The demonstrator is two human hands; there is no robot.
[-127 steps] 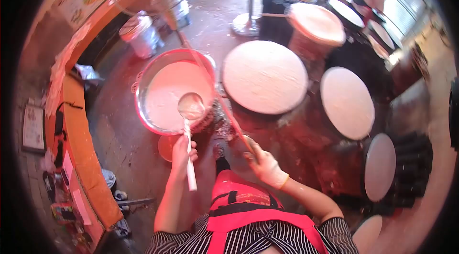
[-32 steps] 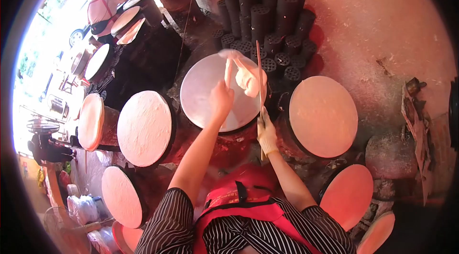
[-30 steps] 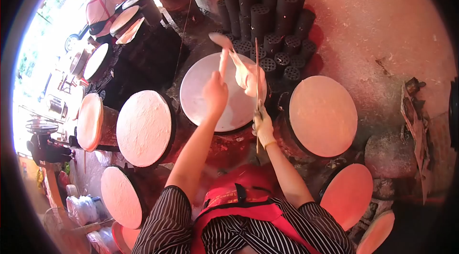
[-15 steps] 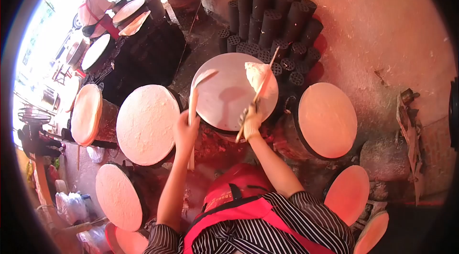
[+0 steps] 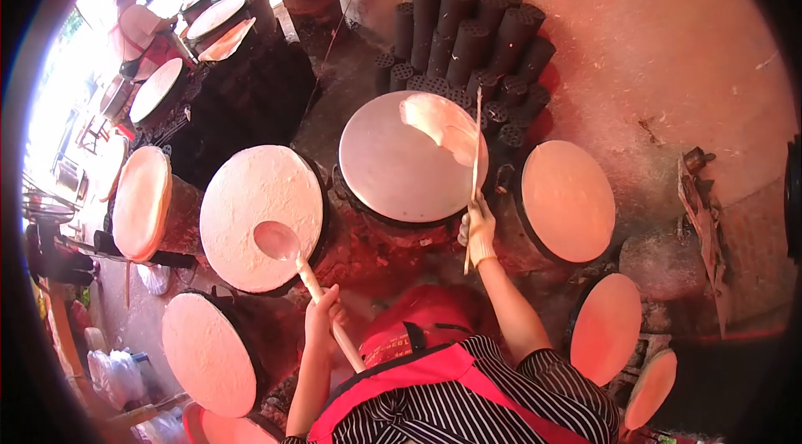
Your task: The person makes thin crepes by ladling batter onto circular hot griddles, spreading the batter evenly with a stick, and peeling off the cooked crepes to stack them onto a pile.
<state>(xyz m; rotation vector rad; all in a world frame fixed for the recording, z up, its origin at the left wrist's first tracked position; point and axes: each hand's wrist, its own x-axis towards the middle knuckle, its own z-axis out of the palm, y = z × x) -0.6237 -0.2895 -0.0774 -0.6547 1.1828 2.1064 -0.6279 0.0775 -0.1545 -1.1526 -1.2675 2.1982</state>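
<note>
My left hand (image 5: pixel 322 319) is wrapped around the light wooden handle of a ladle (image 5: pixel 276 241). The ladle's bowl is over the pale, bumpy batter sheet (image 5: pixel 251 185) that covers the round griddle on the left. In front of me is a bare grey griddle (image 5: pixel 384 181) with a smear of batter (image 5: pixel 443 125) on its upper right. My right hand (image 5: pixel 479 233), in a knit glove, grips a thin wooden batter spreader (image 5: pixel 477 152). The spreader stands along the grey griddle's right edge, beside the batter.
More round griddles circle me: one at right (image 5: pixel 568 202), one at lower left (image 5: pixel 209 352), one at lower right (image 5: pixel 607 329). Black perforated coal briquettes (image 5: pixel 468 30) are stacked behind the middle griddle. A person in a red apron (image 5: pixel 144 30) works at far upper left.
The ladle has swung from the middle griddle to above the left one. The batter lump has gone onto the middle griddle and is partly smeared. My right hand has moved right with the spreader.
</note>
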